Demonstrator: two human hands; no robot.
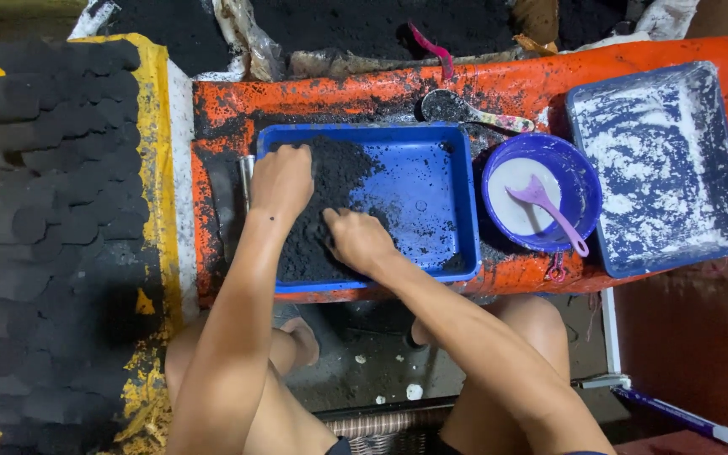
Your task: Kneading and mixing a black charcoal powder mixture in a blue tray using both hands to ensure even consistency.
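Observation:
A blue rectangular tray [457, 194] lies on an orange sheet, its left half heaped with black powder [334, 181]. My left hand [281, 179] presses into the powder at the tray's upper left, fingers curled down into it. Close beside it, my right hand [357, 238] digs into the powder lower in the tray, knuckles up. Both hands are smeared black. The tray's right half shows bare blue with scattered black crumbs.
A purple bowl [579, 177] of white paste holds a pink spoon [549, 211]. A second blue tray [659, 160] dusted with white powder sits at right. A spoon of black powder [448, 107] lies behind. Rows of black briquettes [52, 211] cover a yellow sheet at left.

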